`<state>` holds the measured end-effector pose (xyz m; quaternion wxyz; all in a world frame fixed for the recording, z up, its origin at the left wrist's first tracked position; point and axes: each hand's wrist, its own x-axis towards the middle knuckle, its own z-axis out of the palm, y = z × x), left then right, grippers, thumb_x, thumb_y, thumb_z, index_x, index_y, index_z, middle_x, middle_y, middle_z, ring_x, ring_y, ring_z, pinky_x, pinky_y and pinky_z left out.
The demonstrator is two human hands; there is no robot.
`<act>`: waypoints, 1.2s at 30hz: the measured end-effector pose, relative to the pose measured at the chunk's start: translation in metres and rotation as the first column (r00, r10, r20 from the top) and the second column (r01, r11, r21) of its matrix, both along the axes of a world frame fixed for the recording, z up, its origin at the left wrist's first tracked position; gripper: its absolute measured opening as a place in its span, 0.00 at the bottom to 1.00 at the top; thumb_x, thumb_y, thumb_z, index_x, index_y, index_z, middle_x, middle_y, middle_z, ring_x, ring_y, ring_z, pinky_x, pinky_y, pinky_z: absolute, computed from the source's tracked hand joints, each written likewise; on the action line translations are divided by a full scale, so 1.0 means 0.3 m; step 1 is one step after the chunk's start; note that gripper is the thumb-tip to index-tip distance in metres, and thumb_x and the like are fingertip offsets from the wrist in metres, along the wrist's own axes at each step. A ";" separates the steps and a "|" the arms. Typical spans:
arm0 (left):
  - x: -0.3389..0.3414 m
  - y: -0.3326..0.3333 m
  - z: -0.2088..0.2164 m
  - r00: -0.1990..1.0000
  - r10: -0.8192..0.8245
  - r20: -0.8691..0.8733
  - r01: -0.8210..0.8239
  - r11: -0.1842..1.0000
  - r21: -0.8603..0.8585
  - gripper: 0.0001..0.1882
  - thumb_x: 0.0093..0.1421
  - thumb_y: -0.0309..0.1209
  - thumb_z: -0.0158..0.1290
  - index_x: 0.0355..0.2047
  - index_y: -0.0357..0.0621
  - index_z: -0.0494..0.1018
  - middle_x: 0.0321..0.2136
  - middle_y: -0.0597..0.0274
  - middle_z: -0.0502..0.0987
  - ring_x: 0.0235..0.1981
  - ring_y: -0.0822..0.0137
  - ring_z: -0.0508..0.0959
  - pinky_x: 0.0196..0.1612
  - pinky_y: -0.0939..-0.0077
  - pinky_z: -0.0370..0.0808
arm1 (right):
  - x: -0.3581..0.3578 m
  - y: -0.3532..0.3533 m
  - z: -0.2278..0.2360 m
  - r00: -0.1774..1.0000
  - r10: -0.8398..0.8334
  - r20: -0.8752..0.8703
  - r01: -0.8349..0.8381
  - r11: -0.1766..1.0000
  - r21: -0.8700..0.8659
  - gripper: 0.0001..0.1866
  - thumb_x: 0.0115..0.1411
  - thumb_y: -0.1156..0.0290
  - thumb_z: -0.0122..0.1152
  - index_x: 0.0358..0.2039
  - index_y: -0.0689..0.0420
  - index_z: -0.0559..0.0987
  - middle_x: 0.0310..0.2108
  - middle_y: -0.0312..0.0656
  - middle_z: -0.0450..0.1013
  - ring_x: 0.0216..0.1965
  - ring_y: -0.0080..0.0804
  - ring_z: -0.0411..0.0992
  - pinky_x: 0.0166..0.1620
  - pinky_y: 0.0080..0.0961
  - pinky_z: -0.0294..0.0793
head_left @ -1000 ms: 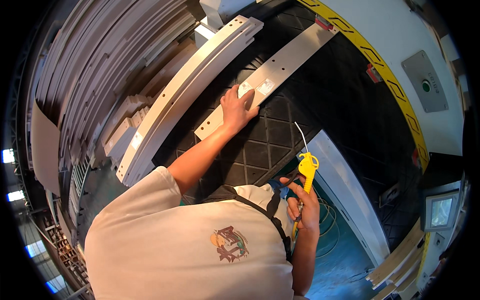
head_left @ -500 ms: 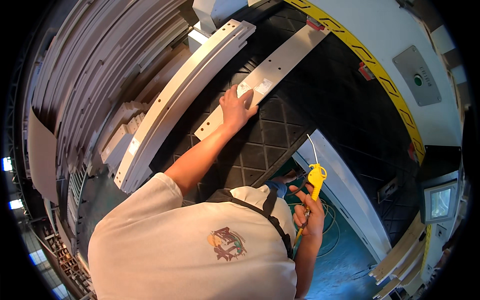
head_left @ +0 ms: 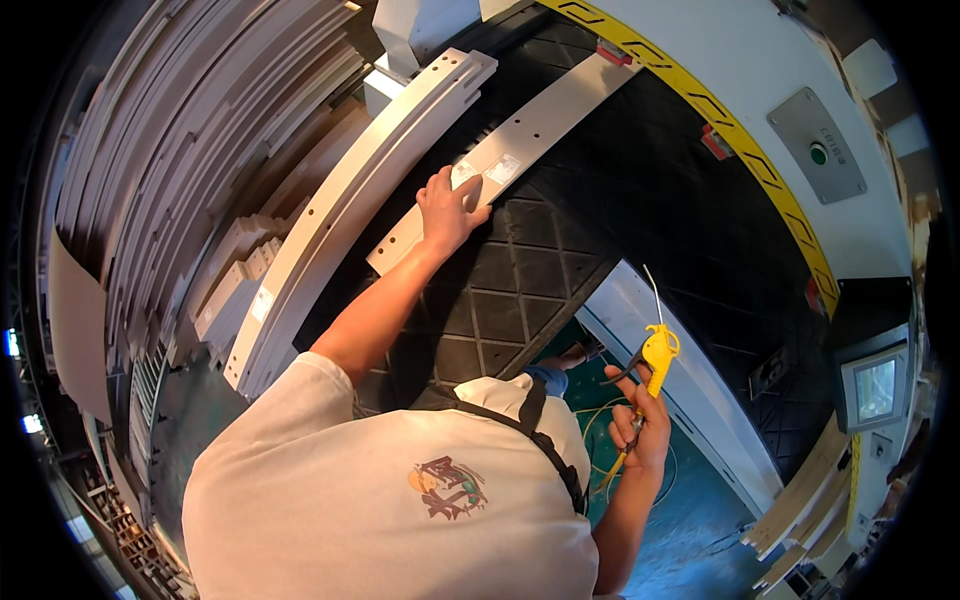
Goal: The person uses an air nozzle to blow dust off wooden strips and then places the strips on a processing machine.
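Note:
A long pale board (head_left: 555, 108) with dark holes and two white labels lies on a black grooved work surface (head_left: 455, 310). My left hand (head_left: 448, 212) grips it across its width near the close end, fingers at the left edge and thumb at the right. My right hand (head_left: 640, 430) is closed round a yellow air blow gun (head_left: 660, 350), its thin metal nozzle pointing up and away from the board. A hose runs from the gun's lower end. Left of the board stands a stack of curved pale boards (head_left: 345, 190), the top one labelled.
Tall piles of pale boards (head_left: 150, 190) fill the far left. Across the back and right curves a white machine with a yellow striped edge (head_left: 735, 135), a green button (head_left: 818, 154) and a small screen (head_left: 875, 390). More boards (head_left: 800, 490) lie at lower right. Hose loops rest on the green floor.
The blow gun and my right hand have moved up and slightly right. My left hand keeps its place on the board, while the whole view has shifted a little.

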<state>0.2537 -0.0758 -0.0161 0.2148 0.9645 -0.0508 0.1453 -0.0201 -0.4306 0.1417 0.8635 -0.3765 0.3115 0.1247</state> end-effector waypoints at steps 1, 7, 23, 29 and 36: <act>0.004 0.004 0.001 1.000 0.004 0.001 -0.004 1.000 0.009 0.33 0.45 0.46 0.73 0.55 0.57 0.83 0.63 0.39 0.70 0.64 0.45 0.69 0.61 0.48 0.63 | 0.001 0.000 -0.001 1.000 0.013 -0.003 -0.013 1.000 -0.001 0.29 0.76 0.68 0.42 0.75 0.57 0.56 0.61 0.62 0.72 0.13 0.18 0.58 0.15 0.16 0.59; -0.003 -0.010 0.002 1.000 0.005 -0.005 -0.005 1.000 -0.001 0.34 0.45 0.46 0.73 0.55 0.57 0.83 0.63 0.39 0.70 0.64 0.45 0.69 0.60 0.48 0.63 | 0.005 0.007 0.000 1.000 0.016 -0.013 -0.016 1.000 -0.005 0.28 0.76 0.68 0.43 0.74 0.57 0.58 0.61 0.63 0.72 0.13 0.18 0.58 0.14 0.16 0.59; -0.020 -0.035 -0.015 1.000 0.022 -0.005 -0.022 1.000 -0.006 0.35 0.43 0.46 0.73 0.55 0.57 0.83 0.63 0.38 0.69 0.64 0.44 0.68 0.61 0.48 0.63 | 0.006 -0.016 0.045 1.000 0.006 -0.022 -0.008 0.997 -0.074 0.31 0.73 0.70 0.45 0.75 0.59 0.56 0.59 0.61 0.73 0.13 0.18 0.58 0.14 0.15 0.59; -0.018 -0.041 -0.006 1.000 0.021 -0.013 -0.021 1.000 -0.018 0.35 0.43 0.46 0.73 0.55 0.57 0.83 0.64 0.38 0.69 0.64 0.45 0.69 0.61 0.48 0.63 | 0.017 -0.021 0.083 1.000 -0.004 -0.006 0.003 0.995 -0.098 0.32 0.72 0.70 0.46 0.75 0.59 0.55 0.59 0.61 0.73 0.13 0.18 0.58 0.15 0.15 0.59; -0.021 -0.043 -0.001 1.000 0.027 -0.004 -0.027 1.000 -0.011 0.34 0.43 0.45 0.73 0.54 0.57 0.83 0.63 0.40 0.69 0.63 0.46 0.69 0.60 0.48 0.63 | 0.069 -0.031 0.150 0.996 -0.016 0.083 0.028 0.989 -0.148 0.35 0.67 0.71 0.51 0.74 0.61 0.57 0.59 0.63 0.73 0.12 0.17 0.57 0.14 0.14 0.58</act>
